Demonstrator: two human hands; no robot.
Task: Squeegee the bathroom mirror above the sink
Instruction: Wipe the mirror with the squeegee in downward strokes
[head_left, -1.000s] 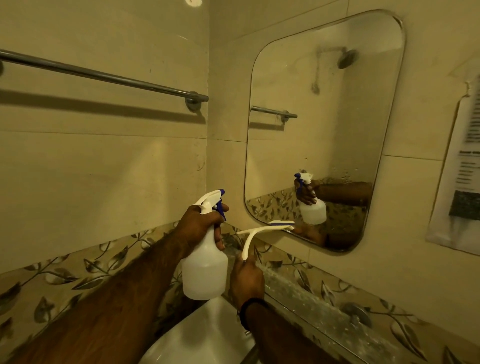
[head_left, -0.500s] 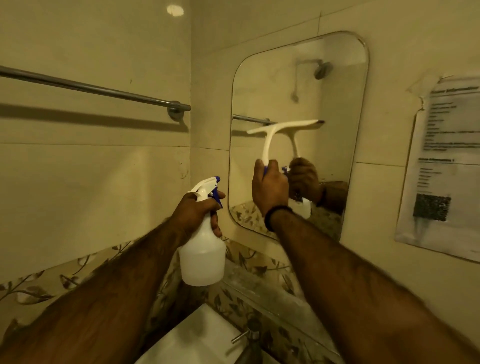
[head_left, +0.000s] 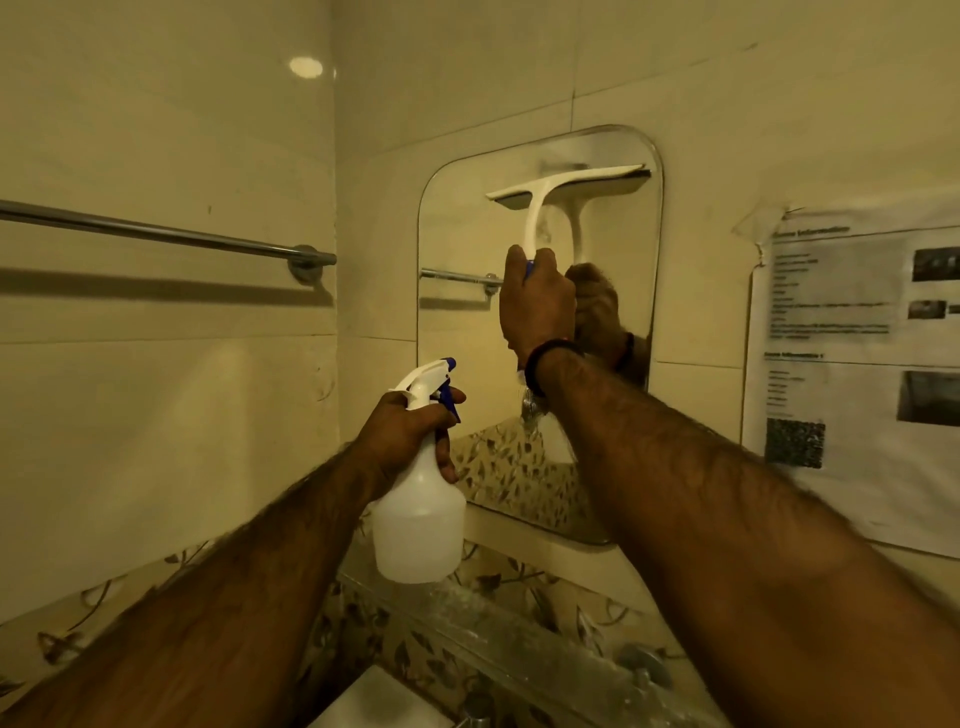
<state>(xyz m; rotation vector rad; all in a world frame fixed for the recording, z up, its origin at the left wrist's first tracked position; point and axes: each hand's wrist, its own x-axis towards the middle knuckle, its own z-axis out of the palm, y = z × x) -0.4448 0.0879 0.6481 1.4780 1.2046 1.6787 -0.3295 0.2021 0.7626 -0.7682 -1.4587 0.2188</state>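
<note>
The right hand (head_left: 537, 306) grips the handle of a white plastic T-shaped squeegee (head_left: 561, 195), whose blade lies against the upper part of the rounded-corner frameless wall mirror (head_left: 467, 332). Below the mirror's lower left corner, the left hand (head_left: 410, 431) is wrapped round the neck of a translucent white spray bottle with blue trigger (head_left: 418, 519), held upright.

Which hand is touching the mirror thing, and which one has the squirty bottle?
The right hand grips the white squeegee, raised against the mirror. The left hand, held lower, grips the spray bottle.
</note>
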